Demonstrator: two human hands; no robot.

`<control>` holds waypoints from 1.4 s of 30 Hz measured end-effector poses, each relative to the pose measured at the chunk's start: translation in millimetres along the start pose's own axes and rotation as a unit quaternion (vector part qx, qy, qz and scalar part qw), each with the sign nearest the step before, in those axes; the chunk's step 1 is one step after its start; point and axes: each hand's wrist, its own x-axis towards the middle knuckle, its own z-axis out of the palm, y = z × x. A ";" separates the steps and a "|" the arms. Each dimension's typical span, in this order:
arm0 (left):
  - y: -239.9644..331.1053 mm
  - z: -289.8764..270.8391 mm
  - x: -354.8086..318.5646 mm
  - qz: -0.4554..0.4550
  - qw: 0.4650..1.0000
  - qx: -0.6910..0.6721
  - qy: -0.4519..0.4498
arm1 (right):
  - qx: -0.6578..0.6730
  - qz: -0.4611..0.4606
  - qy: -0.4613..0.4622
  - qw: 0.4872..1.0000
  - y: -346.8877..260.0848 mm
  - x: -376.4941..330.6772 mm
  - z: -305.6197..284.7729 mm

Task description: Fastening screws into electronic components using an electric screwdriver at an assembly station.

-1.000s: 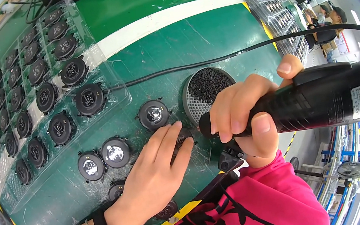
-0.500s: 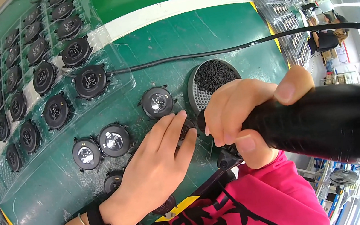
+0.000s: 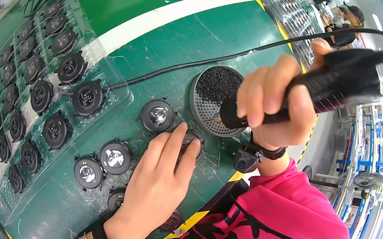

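head view: the left hand (image 3: pixel 149 187) lies palm down, its thumb and forefinger at a round black watch case (image 3: pixel 185 146) on the bench; partly hidden, so whether it is pinched or merely steadied cannot be told. the right hand (image 3: pixel 280 99), apart from the left, is wrapped firmly around a black power screwdriver (image 3: pixel 353 75). change noted: half a second ago the driver's nose was beside the left fingertips; its metal tip now shows over the perforated plate of a round grey dish (image 3: pixel 193 109), near a heap of small black screws (image 3: pixel 218 83). contact between tip and plate cannot be confirmed. judgement: the driver is off the watch case, and the position suits collecting a screw. just beyond the left fingers lies a loose watch case (image 3: pixel 158 115); to the left, two further cases (image 3: pixel 115 157) sit side by side. farther out, a clear plastic tray (image 3: pixel 124 97) bears rows of like cases, and a black cable (image 3: pixel 198 62) crosses the green bench.
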 end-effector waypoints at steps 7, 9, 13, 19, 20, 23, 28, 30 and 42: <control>5.3 -4.5 3.2 -0.021 1.000 -0.002 -0.010 | -0.074 0.026 -0.010 0.997 2.4 3.3 0.3; 5.1 -4.8 3.7 -0.025 1.000 0.000 -0.013 | -0.078 0.031 -0.007 0.996 2.3 1.3 0.5; 2.6 -7.0 5.5 0.013 0.999 0.044 -0.016 | -0.078 0.040 -0.007 0.996 1.5 0.1 -0.4; 4.4 -8.5 7.6 0.004 0.999 0.038 -0.010 | -0.134 0.030 -0.034 0.990 -3.4 -0.6 -7.5; 4.3 -8.4 7.2 0.001 0.999 0.035 -0.009 | -0.139 0.031 -0.037 0.989 -4.4 -1.1 -8.6; 3.6 -8.2 6.1 -0.005 0.999 0.031 -0.005 | -0.154 0.033 -0.047 0.986 -7.7 -1.2 -9.9; 3.0 -5.2 6.2 -0.008 0.999 0.031 0.007 | -0.054 0.025 0.022 0.998 -18.9 -0.9 6.9; 3.7 -4.9 7.0 -0.009 0.999 0.032 0.011 | 0.000 0.022 0.059 0.998 -20.1 -1.2 11.5; 2.9 -4.6 7.2 -0.008 0.999 0.041 0.021 | -0.133 0.040 -0.109 0.984 -12.9 -1.7 0.8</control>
